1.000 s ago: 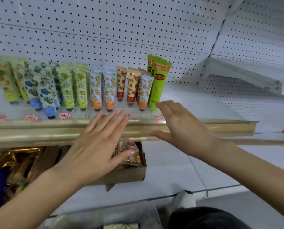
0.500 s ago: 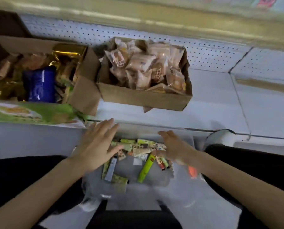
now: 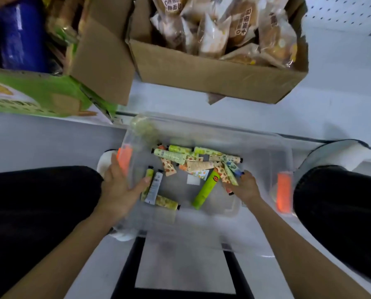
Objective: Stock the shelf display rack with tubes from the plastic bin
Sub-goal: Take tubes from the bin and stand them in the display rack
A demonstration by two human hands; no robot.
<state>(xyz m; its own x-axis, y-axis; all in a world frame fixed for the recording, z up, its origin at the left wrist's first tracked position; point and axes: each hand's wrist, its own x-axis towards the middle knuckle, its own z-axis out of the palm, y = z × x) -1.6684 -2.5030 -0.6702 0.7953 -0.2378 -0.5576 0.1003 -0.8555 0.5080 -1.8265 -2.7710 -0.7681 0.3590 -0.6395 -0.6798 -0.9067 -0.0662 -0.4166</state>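
Observation:
A clear plastic bin stands on the floor between my knees, and several small patterned tubes lie loose in it. A larger bright green tube lies slanted in the middle, and a white tube lies at the left. My left hand holds the bin's left wall, thumb inside and fingers outside by an orange latch. My right hand reaches into the right side, its fingers curled over a patterned tube. The shelf display rack is out of view.
On the low shelf ahead sit a cardboard box of wrapped buns and another open box with a blue packet, plus a green carton. My black-trousered knees flank the bin. A second orange latch is on its right.
My view dropped from the rack of standing tubes to the bin on the floor. Both hands came down; the left took the bin's wall, the right went in among the tubes.

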